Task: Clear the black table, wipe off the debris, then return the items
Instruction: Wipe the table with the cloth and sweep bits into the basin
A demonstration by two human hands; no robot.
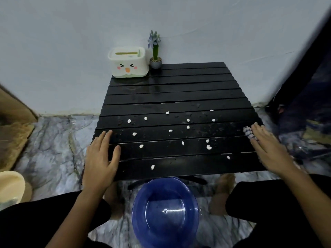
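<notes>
The black slatted table (175, 92) stands against a pale wall, with several small white debris bits (188, 127) scattered over its near half. A white tissue box (128, 63) with a cartoon face sits at the far left corner, and a small potted purple flower (155, 51) stands right beside it. My left hand (102, 158) lies flat and open on the near left edge. My right hand (268, 149) rests flat on the right edge, over a blue-and-white checked cloth (248, 132) that pokes out under the fingers.
A blue plastic basin (165, 212) sits on the marble-patterned floor below the table's front edge, between my knees. A cream bowl (10, 187) is at the left edge of view. Dark fabric (304, 104) hangs at the right.
</notes>
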